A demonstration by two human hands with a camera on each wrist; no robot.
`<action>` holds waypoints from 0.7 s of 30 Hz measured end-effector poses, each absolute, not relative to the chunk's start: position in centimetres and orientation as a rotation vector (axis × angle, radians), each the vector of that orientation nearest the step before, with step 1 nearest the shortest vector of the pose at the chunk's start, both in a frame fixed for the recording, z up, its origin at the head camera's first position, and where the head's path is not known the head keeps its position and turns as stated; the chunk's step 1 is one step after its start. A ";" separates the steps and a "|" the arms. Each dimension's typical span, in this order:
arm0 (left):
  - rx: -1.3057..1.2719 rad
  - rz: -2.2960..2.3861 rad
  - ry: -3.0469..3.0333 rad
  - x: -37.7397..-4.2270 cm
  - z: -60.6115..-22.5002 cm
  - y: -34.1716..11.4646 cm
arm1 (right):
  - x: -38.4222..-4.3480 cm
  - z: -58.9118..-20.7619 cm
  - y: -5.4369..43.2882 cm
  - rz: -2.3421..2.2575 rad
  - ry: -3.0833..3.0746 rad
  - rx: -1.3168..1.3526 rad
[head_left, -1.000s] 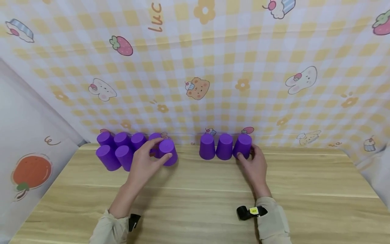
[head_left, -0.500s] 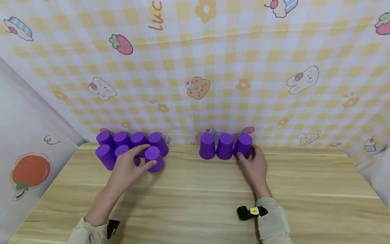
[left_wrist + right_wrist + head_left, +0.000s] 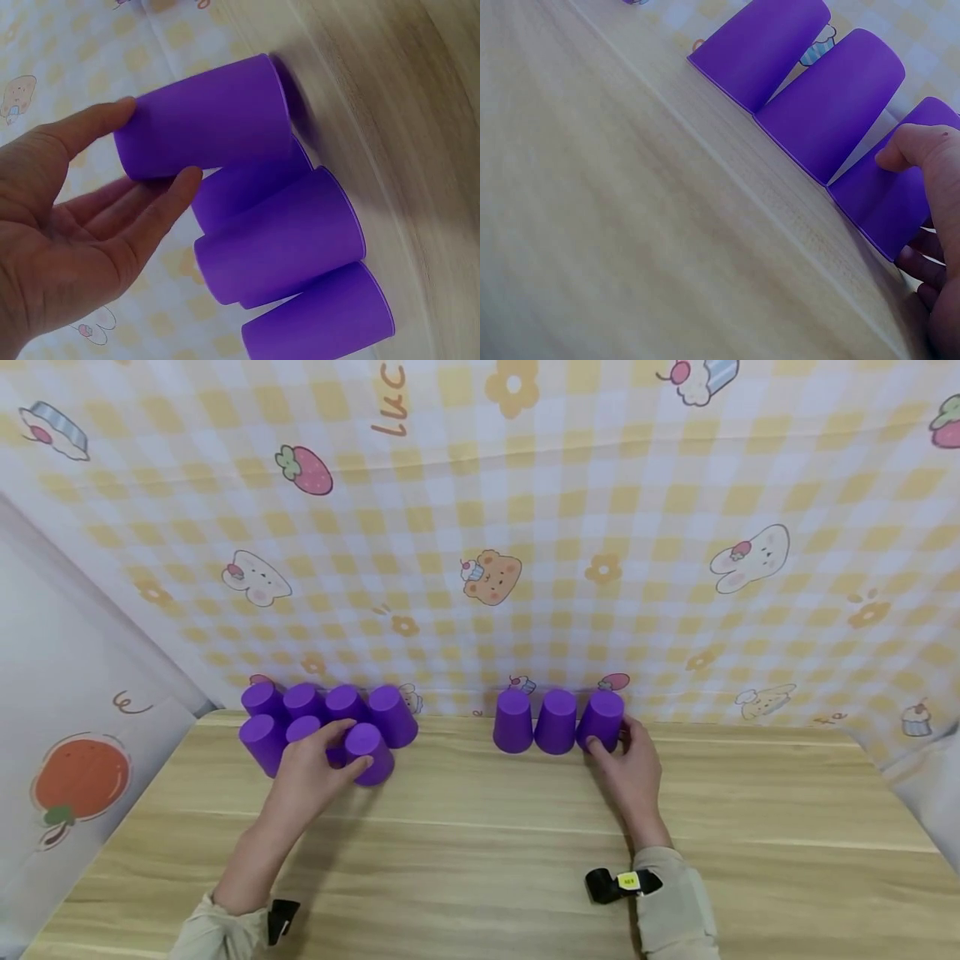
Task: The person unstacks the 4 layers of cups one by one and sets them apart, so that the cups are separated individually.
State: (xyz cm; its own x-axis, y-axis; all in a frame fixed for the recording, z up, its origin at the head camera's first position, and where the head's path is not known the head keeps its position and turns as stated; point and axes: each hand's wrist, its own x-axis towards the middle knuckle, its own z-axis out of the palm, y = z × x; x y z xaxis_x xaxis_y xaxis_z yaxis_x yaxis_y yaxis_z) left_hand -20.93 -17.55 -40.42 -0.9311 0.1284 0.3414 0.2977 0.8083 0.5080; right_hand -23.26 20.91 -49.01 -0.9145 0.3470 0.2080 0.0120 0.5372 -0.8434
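On the left of the table, upside-down purple cups stand in two rows, a back row (image 3: 393, 717) and a shorter front row (image 3: 262, 745). My left hand (image 3: 311, 777) grips the rightmost front cup (image 3: 371, 754) by its upper part, thumb on the near side. The left wrist view shows that cup (image 3: 206, 120) beside the others, its rim close to the wood. Three more inverted purple cups stand side by side right of the middle. My right hand (image 3: 628, 768) holds the rightmost of these cups (image 3: 602, 718), thumb in front and fingers round its right side.
The pale wooden table (image 3: 480, 860) ends at the back against a yellow-checked cloth (image 3: 420, 527) with cartoon prints. A stretch of bare wood separates the two cup groups. A black wrist camera (image 3: 602, 885) sits by the right sleeve.
My left hand has brought its cup left and toward me, from before the back row's right end into the front row. The right hand stays on its cup.
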 end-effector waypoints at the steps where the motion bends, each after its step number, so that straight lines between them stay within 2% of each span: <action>1: -0.310 -0.837 -2.705 -21.0 -40.4 -17.5 | -23.3 -49.0 21.0 1.326 -2.425 -0.296; 21: -0.166 -0.853 -2.762 -21.0 -40.5 -17.8 | -23.4 -49.2 20.9 1.334 -2.417 -0.278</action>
